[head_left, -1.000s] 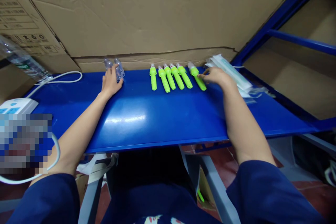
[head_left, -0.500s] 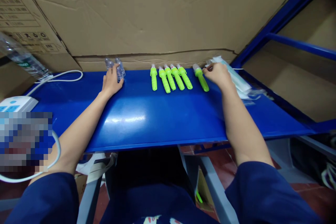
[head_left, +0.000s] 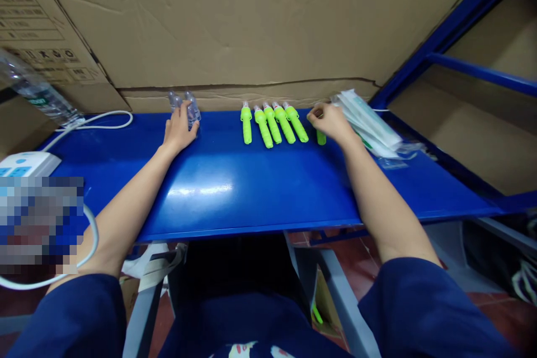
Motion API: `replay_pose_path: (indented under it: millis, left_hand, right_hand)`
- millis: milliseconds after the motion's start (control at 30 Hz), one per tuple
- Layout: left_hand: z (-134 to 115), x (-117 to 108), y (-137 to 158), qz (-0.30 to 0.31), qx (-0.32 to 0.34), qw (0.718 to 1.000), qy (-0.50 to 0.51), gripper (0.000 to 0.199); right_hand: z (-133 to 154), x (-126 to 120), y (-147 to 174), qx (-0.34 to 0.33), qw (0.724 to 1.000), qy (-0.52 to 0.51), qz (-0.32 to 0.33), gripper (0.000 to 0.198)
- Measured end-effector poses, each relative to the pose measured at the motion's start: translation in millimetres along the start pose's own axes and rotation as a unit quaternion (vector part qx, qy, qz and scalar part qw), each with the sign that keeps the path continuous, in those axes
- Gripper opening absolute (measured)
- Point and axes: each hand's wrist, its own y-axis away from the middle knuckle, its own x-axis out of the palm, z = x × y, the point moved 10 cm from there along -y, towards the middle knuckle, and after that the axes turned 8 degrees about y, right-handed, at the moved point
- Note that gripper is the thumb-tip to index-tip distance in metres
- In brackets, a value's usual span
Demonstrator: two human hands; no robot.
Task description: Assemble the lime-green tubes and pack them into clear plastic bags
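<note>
At the back left of the blue table, my left hand [head_left: 179, 130] lies with fingers apart over several small clear plastic pieces [head_left: 192, 107], shaped like bullet-nosed caps. My fingers touch them and partly hide them. To the right, my right hand [head_left: 331, 120] is closed, thumb and fingers bent together, at the upper part of a lone bright green stick [head_left: 321, 138]. Only its lower end shows; the hand covers the rest. Between my hands lies a row of several green sticks with clear tips [head_left: 268, 126], their tips toward the cardboard.
The blue table [head_left: 251, 190] backs onto a cardboard wall [head_left: 268, 28]. Plastic-wrapped pale packets [head_left: 369, 123] lie right of my right hand. At left are a clear bottle [head_left: 39, 92], a white power strip [head_left: 31, 163] and its cable [head_left: 107, 126]. A blue frame bar [head_left: 482, 75] stands at right.
My right hand has moved left, onto the upper part of the lone green stick, which now lies straighter. My left hand has stayed on the clear pieces.
</note>
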Motion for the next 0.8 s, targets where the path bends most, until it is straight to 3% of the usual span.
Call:
replay_pose_path:
  millis: [167, 267, 567, 800]
  left_hand:
    - [-1, 0, 0, 0.004, 0.003, 1.000, 0.003, 0.070]
    - [-4, -2, 0, 0.003, 0.005, 1.000, 0.002, 0.066]
    - [-3, -6, -1, -0.020, -0.011, 0.999, 0.024, 0.060]
    - [-7, -6, -4, -0.090, 0.011, 0.977, 0.191, 0.059]
  right_hand:
    - [21, 29, 7, -0.017, 0.991, 0.031, 0.130, 0.017]
    - [26, 32, 10, -0.024, 0.985, 0.036, 0.165, 0.027]
    - [35, 28, 18, -0.024, 0.985, 0.009, 0.170, 0.034]
    - [31, -7, 15, 0.004, 0.999, -0.032, 0.040, 0.027]
